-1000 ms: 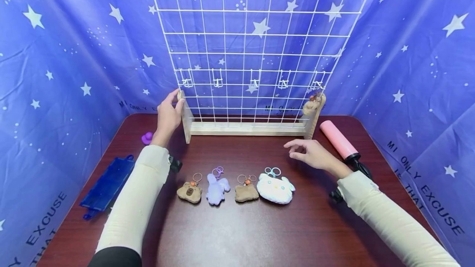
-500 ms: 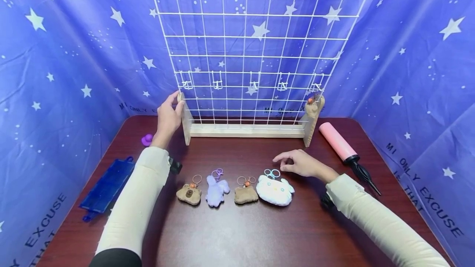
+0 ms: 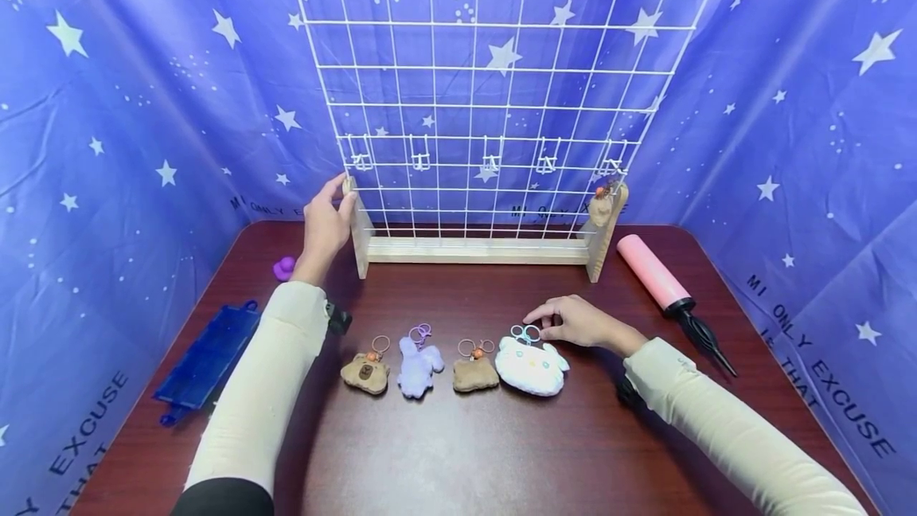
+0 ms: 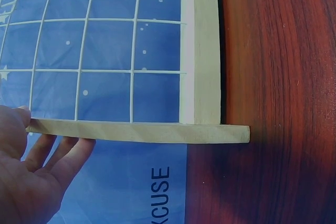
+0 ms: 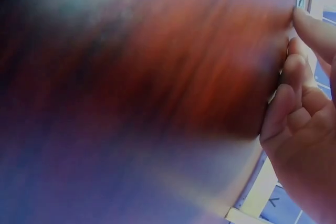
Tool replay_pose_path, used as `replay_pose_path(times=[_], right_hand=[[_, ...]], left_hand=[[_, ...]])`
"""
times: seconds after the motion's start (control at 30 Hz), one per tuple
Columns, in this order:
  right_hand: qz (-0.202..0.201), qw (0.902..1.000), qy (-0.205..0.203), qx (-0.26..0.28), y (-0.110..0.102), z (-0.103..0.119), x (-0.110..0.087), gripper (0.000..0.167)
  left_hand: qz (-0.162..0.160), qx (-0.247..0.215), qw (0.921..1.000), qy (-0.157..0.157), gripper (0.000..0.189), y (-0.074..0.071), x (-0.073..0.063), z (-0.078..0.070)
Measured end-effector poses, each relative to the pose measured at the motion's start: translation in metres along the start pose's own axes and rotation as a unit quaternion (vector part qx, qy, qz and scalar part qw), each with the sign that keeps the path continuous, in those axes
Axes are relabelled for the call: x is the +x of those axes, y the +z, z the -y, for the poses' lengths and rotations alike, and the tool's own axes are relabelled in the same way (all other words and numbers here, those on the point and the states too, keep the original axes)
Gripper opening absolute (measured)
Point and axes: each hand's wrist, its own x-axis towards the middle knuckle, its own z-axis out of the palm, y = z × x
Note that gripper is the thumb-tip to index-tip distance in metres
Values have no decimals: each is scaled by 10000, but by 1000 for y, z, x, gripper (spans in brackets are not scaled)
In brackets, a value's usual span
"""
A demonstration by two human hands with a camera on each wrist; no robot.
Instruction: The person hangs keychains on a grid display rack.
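Note:
My left hand (image 3: 327,223) grips the wooden side post (image 4: 136,131) of a white wire grid rack (image 3: 473,68), thumb on one side and fingers on the other. My right hand (image 3: 579,320) is low over the table at the key rings (image 3: 525,334) of a white plush keychain (image 3: 532,367). Its index finger and thumb lie spread around the rings, right beside them. To the left lie a brown plush keychain (image 3: 475,375), a lilac plush keychain (image 3: 419,370) and another brown plush keychain (image 3: 365,374). In the right wrist view, the right hand's thumb (image 5: 317,35) partly covers the rings.
Several wire hooks (image 3: 490,163) hang in a row across the grid. A small brown keychain (image 3: 602,207) hangs at the rack's right post. A pink pump (image 3: 653,271) lies to the right; a blue tray-like object (image 3: 208,357) and a purple toy (image 3: 284,267) lie left.
My right hand has moved left and nearer to me, down to the white plush's key rings. The left hand keeps its grip on the post.

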Motion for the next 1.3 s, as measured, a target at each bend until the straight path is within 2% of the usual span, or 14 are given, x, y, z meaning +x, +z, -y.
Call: replay_pose_path(times=[0.27, 0.6, 0.9, 1.3], right_hand=[[-41, 9999, 30, 88, 0, 2, 0, 25], [-347, 9992, -215, -37, 2, -1, 0, 21], [-274, 9995, -102, 72, -4, 0, -2, 17], [-570, 9981, -31, 212, -12, 9, -6, 15]], left_hand=[[14, -63, 10000, 18, 46, 0, 1, 0], [-64, -60, 9999, 58, 45, 0, 1, 2], [-52, -46, 10000, 67, 45, 0, 0, -1], [-24, -73, 10000, -3, 45, 1, 1, 0]])
